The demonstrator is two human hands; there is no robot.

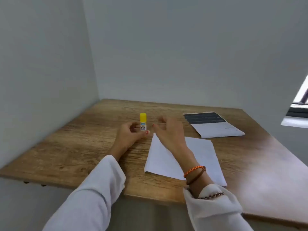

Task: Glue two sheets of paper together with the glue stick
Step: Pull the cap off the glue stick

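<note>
A glue stick (143, 121) with a yellow cap and a white label stands upright on the wooden table (83, 144). My left hand (129, 136) curls around its lower part, thumb in front of the base and fingers to its left. My right hand (168, 130) hovers just right of the stick with its fingers apart and nothing in it. Under my right forearm, white sheets of paper (201, 154) lie flat on the table; I cannot tell how many are stacked.
A folded paper with a dark printed band (213, 125) lies at the back right of the table. Grey walls close off the left and the back. The table's front edge runs just below my wrists.
</note>
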